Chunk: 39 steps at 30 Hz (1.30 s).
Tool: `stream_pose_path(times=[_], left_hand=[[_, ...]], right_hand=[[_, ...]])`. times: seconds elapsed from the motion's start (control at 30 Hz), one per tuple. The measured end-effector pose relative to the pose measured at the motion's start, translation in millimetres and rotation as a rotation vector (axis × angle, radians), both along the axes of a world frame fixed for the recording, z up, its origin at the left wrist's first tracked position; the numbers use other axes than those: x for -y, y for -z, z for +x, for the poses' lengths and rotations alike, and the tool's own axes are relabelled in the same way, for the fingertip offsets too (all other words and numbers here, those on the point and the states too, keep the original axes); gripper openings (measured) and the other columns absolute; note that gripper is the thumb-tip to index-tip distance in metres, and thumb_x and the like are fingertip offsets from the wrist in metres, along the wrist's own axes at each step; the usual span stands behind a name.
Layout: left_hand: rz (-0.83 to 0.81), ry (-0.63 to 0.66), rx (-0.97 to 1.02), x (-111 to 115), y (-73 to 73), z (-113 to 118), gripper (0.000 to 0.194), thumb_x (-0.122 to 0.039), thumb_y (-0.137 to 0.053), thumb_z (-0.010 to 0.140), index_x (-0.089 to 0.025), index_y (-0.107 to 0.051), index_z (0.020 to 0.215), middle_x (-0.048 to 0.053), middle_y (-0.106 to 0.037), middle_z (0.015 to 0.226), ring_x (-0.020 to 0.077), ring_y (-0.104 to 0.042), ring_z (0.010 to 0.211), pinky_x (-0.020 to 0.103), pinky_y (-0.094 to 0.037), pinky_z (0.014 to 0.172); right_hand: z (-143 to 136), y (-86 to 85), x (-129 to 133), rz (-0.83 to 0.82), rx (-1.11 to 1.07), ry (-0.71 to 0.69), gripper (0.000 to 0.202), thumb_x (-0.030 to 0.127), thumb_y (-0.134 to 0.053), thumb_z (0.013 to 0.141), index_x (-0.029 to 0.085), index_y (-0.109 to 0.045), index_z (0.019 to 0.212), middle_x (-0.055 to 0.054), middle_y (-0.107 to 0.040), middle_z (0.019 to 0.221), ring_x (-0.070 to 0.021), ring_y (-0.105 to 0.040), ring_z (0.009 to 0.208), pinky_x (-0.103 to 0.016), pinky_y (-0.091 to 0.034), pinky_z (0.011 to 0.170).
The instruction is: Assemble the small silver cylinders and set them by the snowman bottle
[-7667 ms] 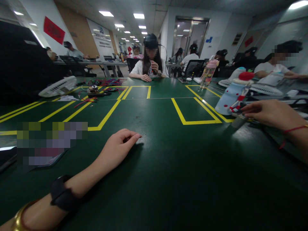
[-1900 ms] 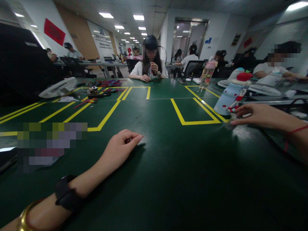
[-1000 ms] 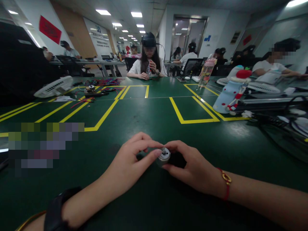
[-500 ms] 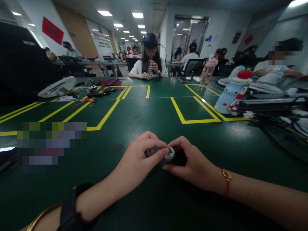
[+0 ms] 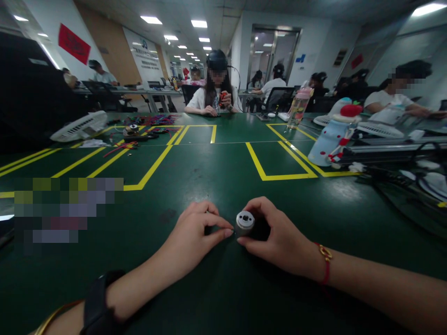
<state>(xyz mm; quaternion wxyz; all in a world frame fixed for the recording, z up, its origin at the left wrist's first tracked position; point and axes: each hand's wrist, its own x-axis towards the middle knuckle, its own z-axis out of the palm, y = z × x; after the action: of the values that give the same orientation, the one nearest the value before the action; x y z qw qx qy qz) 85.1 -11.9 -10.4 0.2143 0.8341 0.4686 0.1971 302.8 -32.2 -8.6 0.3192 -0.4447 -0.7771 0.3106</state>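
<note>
A short metal cylinder [image 5: 245, 222] with a pale round top, small dark holes and a central opening stands upright on the green table [image 5: 209, 288]. It looks like a small motor or gear housing. My right hand [image 5: 279, 232] curves around its right side, with thumb and forefinger against it. Just left of the cylinder, my left hand [image 5: 199, 235] is in a pinch, its thumb and fingertip pressed together and apart from the metal. Something tiny and dark may show at those fingertips, too small to name.
Yellow tape [image 5: 289, 177] marks areas on the table. Wires [image 5: 160, 120] and small parts lie at the far left. A blue bottle [image 5: 324, 139], a clear pink-lidded bottle [image 5: 298, 109] and metal rails [image 5: 391, 148] with cables stand at right. A person [image 5: 216, 83] sits opposite.
My left hand has drawn back to the left from the cylinder's top, so the holes in it now show. My right hand stays around the cylinder.
</note>
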Motion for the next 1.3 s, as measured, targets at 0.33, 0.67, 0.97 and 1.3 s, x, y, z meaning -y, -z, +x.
stream_pose_path(times=[0.33,0.67,0.97,1.3], left_hand=[[-0.102,-0.241,0.199,-13.4,-20.3,-29.3,0.031,-0.05,-0.056,0.085,-0.029,-0.073,0.101,0.002,-0.064,0.097,0.02,-0.06,0.083,0.032,-0.045,0.071],[-0.097,-0.457,0.19,-30.3,-11.4,-47.9,0.041,-0.058,-0.053,0.082,-0.024,-0.071,0.098,0.002,-0.071,0.086,0.0229,-0.063,0.079,0.032,-0.044,0.068],[-0.078,-0.454,0.18,-29.6,-11.0,-45.8,0.04,-0.056,-0.052,0.084,-0.023,-0.071,0.096,0.002,-0.071,0.087,0.023,-0.063,0.08,0.032,-0.044,0.069],[-0.072,-0.429,0.175,-27.5,-13.4,-45.0,0.037,-0.054,-0.052,0.085,-0.023,-0.071,0.094,0.002,-0.071,0.089,0.0228,-0.063,0.081,0.032,-0.044,0.07]], right_hand=[[70.4,-27.5,-50.7,0.214,0.277,0.497,0.044,0.04,-0.067,0.071,0.018,-0.052,0.106,-0.006,-0.062,0.096,-0.0154,-0.059,0.079,-0.029,-0.048,0.069],[230.4,-42.6,-110.6,-0.077,0.627,1.006,0.035,0.041,-0.075,0.052,0.02,-0.054,0.07,-0.008,-0.056,0.07,-0.0285,-0.059,0.073,-0.042,-0.046,0.064],[57.1,-31.8,-42.0,0.456,0.466,0.11,0.042,0.037,-0.052,0.088,0.022,-0.054,0.127,-0.007,-0.055,0.125,-0.0178,-0.049,0.114,-0.036,-0.041,0.099],[37.0,-26.1,-36.1,0.328,0.323,0.046,0.02,0.025,-0.049,0.089,0.022,-0.068,0.094,-0.005,-0.064,0.097,-0.0157,-0.057,0.091,-0.032,-0.046,0.082]])
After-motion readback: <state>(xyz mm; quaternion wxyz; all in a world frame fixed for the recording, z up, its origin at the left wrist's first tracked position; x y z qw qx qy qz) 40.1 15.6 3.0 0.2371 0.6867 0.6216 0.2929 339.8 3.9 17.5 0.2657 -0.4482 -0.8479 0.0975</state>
